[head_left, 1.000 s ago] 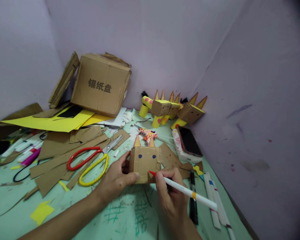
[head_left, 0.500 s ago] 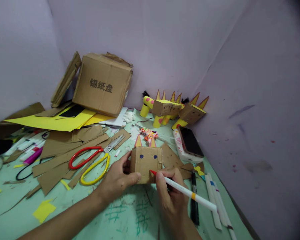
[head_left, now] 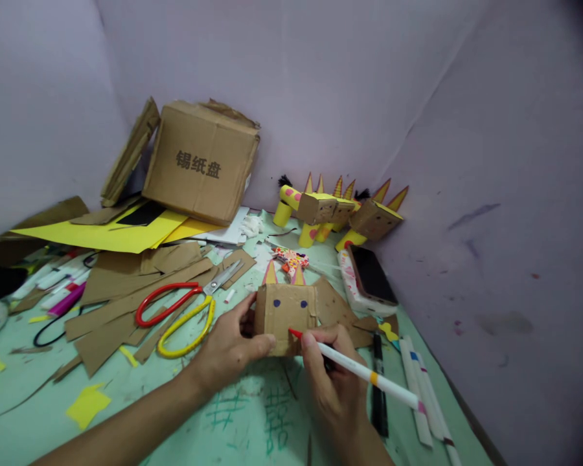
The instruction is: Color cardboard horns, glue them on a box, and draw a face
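A small cardboard box (head_left: pixel 287 316) with two dark blue dots and two pointed yellow-and-pink horns stands upright in the middle. My left hand (head_left: pixel 230 349) grips its left side, thumb across the lower front. In my right hand (head_left: pixel 333 369) is a white marker (head_left: pixel 369 374) with a red tip and an orange band. The red tip is at the lower middle of the box's front, below the dots; whether it touches is too small to tell. No mark shows beneath it.
Left of my hands lie red-and-yellow scissors (head_left: pixel 184 317) on cardboard scraps (head_left: pixel 97 330). A large box (head_left: pixel 201 165) leans at the back. Yellow figures (head_left: pixel 320 210), a phone (head_left: pixel 372 275), a patterned glue gun (head_left: pixel 291 259) and more markers (head_left: pixel 420 388) sit right of centre.
The marker's red tip has shifted slightly left across the box's front. The whole view has moved a little. My left hand keeps the same hold.
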A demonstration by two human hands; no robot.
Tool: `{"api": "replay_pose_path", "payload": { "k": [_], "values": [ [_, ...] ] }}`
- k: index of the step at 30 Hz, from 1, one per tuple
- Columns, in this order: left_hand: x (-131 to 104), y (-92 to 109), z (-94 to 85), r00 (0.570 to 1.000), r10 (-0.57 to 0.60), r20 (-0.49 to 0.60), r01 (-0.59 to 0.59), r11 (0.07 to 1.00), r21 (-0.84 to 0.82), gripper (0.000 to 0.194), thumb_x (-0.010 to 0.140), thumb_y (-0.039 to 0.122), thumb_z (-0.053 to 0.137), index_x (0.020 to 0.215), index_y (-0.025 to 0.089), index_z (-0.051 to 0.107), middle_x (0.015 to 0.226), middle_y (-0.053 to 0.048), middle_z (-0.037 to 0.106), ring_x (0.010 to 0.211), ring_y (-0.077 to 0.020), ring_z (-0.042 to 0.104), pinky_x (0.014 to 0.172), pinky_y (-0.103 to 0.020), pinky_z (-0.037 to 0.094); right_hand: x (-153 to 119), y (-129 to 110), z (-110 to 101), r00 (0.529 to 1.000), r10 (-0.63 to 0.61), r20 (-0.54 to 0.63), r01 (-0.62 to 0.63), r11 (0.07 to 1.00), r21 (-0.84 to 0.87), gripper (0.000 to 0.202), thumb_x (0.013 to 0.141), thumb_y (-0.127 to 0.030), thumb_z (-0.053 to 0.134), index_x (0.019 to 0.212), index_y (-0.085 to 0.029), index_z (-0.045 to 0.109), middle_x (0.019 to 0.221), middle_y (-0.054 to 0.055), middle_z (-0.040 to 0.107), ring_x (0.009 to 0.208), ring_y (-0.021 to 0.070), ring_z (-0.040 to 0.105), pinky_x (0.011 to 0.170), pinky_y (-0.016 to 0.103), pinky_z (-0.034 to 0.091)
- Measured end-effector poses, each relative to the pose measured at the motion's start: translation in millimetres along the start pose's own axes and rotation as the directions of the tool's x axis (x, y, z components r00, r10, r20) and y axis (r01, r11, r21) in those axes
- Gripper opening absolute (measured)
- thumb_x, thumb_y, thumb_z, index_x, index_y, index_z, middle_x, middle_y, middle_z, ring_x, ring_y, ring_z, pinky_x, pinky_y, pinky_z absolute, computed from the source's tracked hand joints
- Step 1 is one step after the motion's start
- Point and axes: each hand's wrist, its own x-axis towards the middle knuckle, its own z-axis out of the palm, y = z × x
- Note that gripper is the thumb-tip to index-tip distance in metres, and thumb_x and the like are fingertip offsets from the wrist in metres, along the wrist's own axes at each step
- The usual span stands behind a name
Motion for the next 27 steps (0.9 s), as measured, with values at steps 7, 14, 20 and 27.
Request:
{"api": "replay_pose_path", "payload": {
  "k": [7, 14, 20, 27],
  "values": [
    [-0.9, 0.8, -0.6, 1.0, 0.011, 0.02, -0.01, 1.0, -0.018, 0.071, 0.067, 0.027, 0.068, 0.131, 0.014, 0.041, 0.127, -0.012, 0.059, 0.111, -0.0288, 0.058, 0.094, -0.039, 0.047, -0.2, -3.0, -2.5, 0.996, 0.079, 0.047, -0.081, 0.996, 0.039, 0.021, 0.086, -0.026, 0.051, 0.066, -0.021, 0.05, 0.048, -0.006, 0.049, 0.041, 0.0099, 0.048, 0.04, 0.02, 0.036],
    [-1.3, 3.0, 0.5, 1.0, 0.004, 0.02, -0.004, 1.0, -0.018, 0.069, 0.067, 0.026, 0.068, 0.13, 0.015, 0.042, 0.127, -0.012, 0.06, 0.111, -0.0293, 0.059, 0.093, -0.04, 0.047, 1.5, -3.2, -0.2, 0.981, 0.192, -0.019, -0.191, 0.981, 0.035, 0.024, 0.086, -0.028, 0.05, 0.063, -0.022, 0.048, 0.047, -0.006, 0.048, 0.04, 0.0106, 0.046, 0.039, 0.021, 0.034],
    [-2.5, 5.4, 1.7, 1.0, -0.01, 0.015, 0.01, 0.999, -0.033, 0.067, 0.067, 0.025, 0.067, 0.129, 0.015, 0.042, 0.125, -0.011, 0.061, 0.11, -0.0279, 0.059, 0.092, -0.039, 0.048, 1.2, 2.4, 0.5, 0.993, 0.116, -0.033, -0.116, 0.993, 0.0, 0.022, 0.087, -0.026, 0.049, 0.066, -0.021, 0.048, 0.048, -0.007, 0.048, 0.039, 0.0097, 0.047, 0.038, 0.019, 0.036],
    [-1.0, 2.4, 1.5, 0.999, 0.025, 0.022, -0.024, 0.999, -0.038, 0.067, 0.068, 0.025, 0.067, 0.13, 0.015, 0.043, 0.124, -0.01, 0.062, 0.11, -0.0278, 0.059, 0.09, -0.036, 0.049, 0.5, 0.4, 2.9, 0.993, 0.106, -0.05, -0.106, 0.994, -0.001, 0.021, 0.087, -0.027, 0.051, 0.067, -0.02, 0.051, 0.05, -0.006, 0.051, 0.041, 0.01, 0.049, 0.04, 0.019, 0.039]
  ]
}}
